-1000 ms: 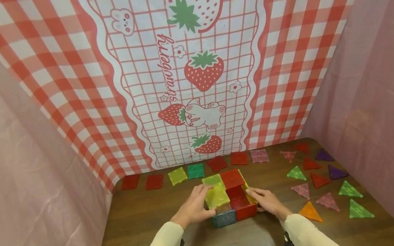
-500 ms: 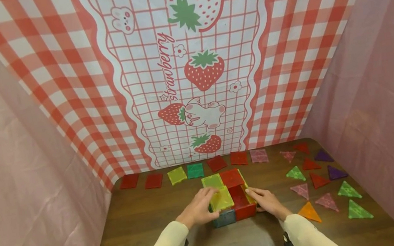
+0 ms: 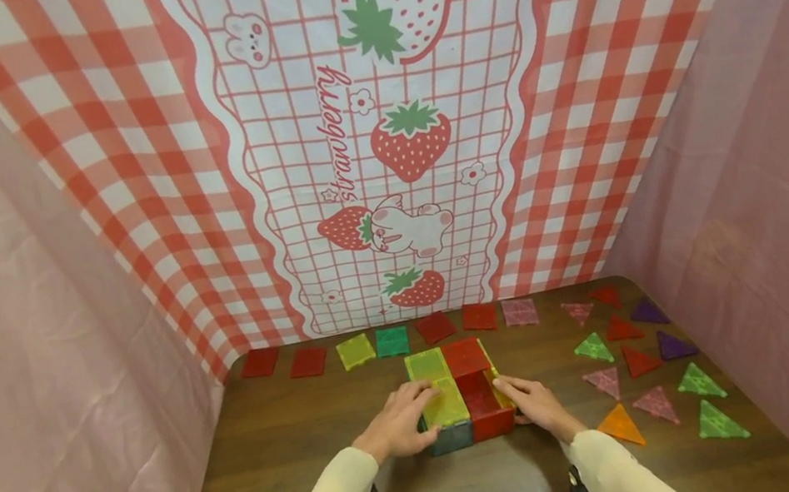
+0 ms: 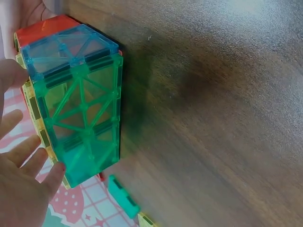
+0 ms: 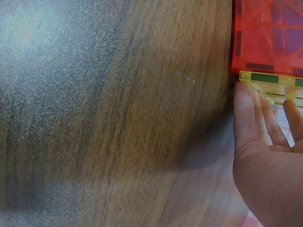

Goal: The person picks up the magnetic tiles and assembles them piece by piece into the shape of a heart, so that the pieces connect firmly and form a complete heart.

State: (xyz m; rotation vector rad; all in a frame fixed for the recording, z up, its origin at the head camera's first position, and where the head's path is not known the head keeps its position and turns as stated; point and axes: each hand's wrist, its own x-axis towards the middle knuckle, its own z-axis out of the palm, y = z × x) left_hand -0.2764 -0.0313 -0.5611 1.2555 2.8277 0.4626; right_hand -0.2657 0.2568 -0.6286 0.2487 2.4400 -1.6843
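A box of translucent magnetic tiles stands on the table, with a blue tile (image 4: 71,49) and a red tile (image 3: 493,423) in front and green tiles (image 4: 85,113) along its left side. Two yellow tiles (image 3: 445,403) cover the top left and a red tile (image 3: 465,356) the back right; the front right is uncovered. My left hand (image 3: 398,422) rests its fingers on the nearer yellow tile, thumb by the front edge. Against the yellow right wall (image 5: 272,80) my right hand (image 3: 536,403) presses nearly straight fingers.
Along the back edge lies a row of square tiles, among them a green tile (image 3: 392,341) and a pink tile (image 3: 520,311). Several triangular tiles, including an orange triangle (image 3: 621,425), are scattered at right. A checkered strawberry cloth (image 3: 410,143) hangs behind the table (image 3: 299,427).
The nearer yellow tile, tilted and shifted a second ago, has come down flat over the front left opening. My left hand moved slightly right and lowered with it. My right hand stayed put.
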